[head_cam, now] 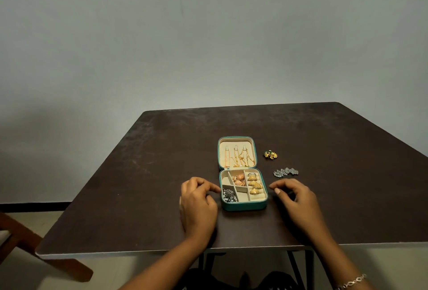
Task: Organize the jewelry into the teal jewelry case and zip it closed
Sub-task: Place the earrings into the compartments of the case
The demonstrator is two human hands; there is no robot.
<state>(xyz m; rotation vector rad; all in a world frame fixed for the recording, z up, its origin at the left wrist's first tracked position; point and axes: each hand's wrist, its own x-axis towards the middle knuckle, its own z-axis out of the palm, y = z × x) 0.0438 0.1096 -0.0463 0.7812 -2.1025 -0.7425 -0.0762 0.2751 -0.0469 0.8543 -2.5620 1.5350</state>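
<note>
The teal jewelry case (243, 206) lies open in the middle of the dark table (139, 185), its lid flat behind it with gold chains (238, 156) hung inside. The cream tray holds several gold rings (254, 185), rose-gold earrings (238, 179) and a silver piece (229, 195). Two pieces lie loose on the table to the right: a gold and green earring pair (270, 154) and a silver jewelry piece (285, 172). My left hand (198, 201) rests just left of the case, fingers loosely curled, holding nothing. My right hand (294, 199) hovers just right of it, fingers loosely curled and empty.
The table's near edge (162, 251) runs just below my wrists. A wooden chair part (34, 250) stands at the lower left, off the table. A plain wall (208, 35) rises behind. My right wrist wears a bracelet (352, 281).
</note>
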